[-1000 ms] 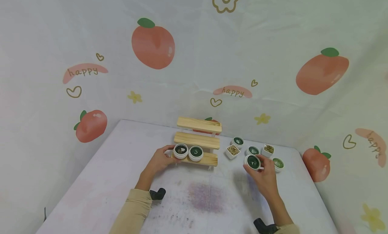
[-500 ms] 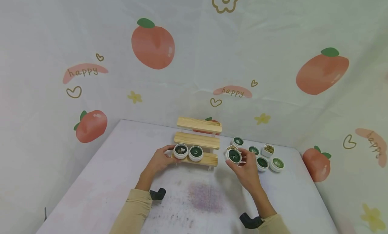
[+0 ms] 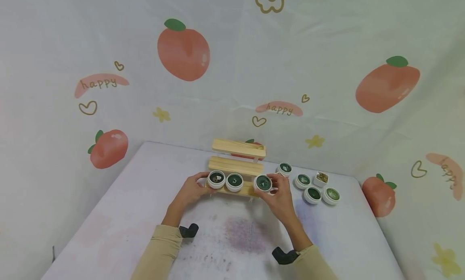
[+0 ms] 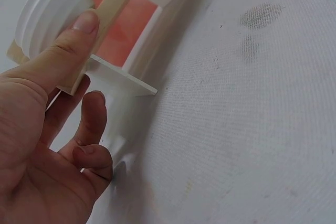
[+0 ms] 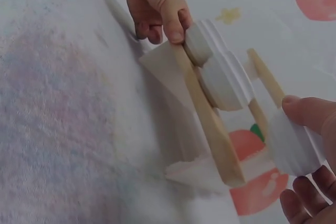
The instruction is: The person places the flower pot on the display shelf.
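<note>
My left hand (image 3: 190, 192) holds the left end of the bottom board of a three-step wooden display stand (image 3: 248, 189). In the left wrist view its thumb presses the board's edge beside a ribbed white pot (image 4: 50, 17), with fingers curled below. Two round white pots with dark green tops, the left pot (image 3: 216, 180) and its neighbour (image 3: 234, 183), sit side by side on that board. My right hand (image 3: 282, 198) grips a similar round pot (image 3: 263, 183) between thumb and fingers. In the right wrist view this held pot (image 5: 290, 148) is raised clear of the bottom board.
Right of the stand are several more pots on the table (image 3: 152, 215): a round green pot (image 3: 313, 195), a lighter green one (image 3: 331, 195), and a square pot (image 3: 321, 178). Another square pot is mostly hidden behind my right hand. A printed cloth backdrop (image 3: 218, 110) rises behind.
My right hand has carried the round pot leftward from the group of pots to over the right end of the bottom board. My left hand has stayed on the stand.
</note>
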The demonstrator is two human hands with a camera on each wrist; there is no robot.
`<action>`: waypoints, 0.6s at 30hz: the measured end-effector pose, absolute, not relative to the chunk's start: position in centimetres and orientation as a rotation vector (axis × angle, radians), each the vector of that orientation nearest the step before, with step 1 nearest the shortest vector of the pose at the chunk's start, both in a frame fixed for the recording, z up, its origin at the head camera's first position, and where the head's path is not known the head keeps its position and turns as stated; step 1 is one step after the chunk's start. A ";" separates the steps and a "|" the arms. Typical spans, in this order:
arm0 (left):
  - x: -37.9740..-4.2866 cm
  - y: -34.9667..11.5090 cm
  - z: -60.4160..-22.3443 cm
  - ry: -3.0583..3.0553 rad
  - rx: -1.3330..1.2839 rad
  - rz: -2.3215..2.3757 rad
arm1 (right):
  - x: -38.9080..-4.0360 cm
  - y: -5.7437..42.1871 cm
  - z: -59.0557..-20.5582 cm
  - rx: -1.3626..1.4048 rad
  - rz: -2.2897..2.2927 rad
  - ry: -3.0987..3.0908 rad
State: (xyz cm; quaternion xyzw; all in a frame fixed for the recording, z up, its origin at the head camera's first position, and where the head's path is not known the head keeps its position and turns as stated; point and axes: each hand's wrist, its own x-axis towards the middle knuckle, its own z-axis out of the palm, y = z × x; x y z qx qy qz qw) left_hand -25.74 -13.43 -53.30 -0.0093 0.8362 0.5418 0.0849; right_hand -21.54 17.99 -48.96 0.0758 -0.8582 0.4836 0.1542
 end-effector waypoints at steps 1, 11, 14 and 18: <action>-25.7 -13.4 -53.3 2.495 -0.030 1.617 | -21.7 17.8 -49.1 0.214 1.387 -2.469; -25.7 -13.4 -53.2 2.483 -0.044 1.630 | -22.2 16.2 -50.0 0.192 1.438 -2.489; -25.6 -13.3 -53.2 2.476 -0.056 1.633 | -22.2 16.1 -50.3 0.201 1.446 -2.488; -25.6 -13.4 -53.2 2.476 -0.056 1.638 | -22.4 16.1 -50.6 0.210 1.465 -2.485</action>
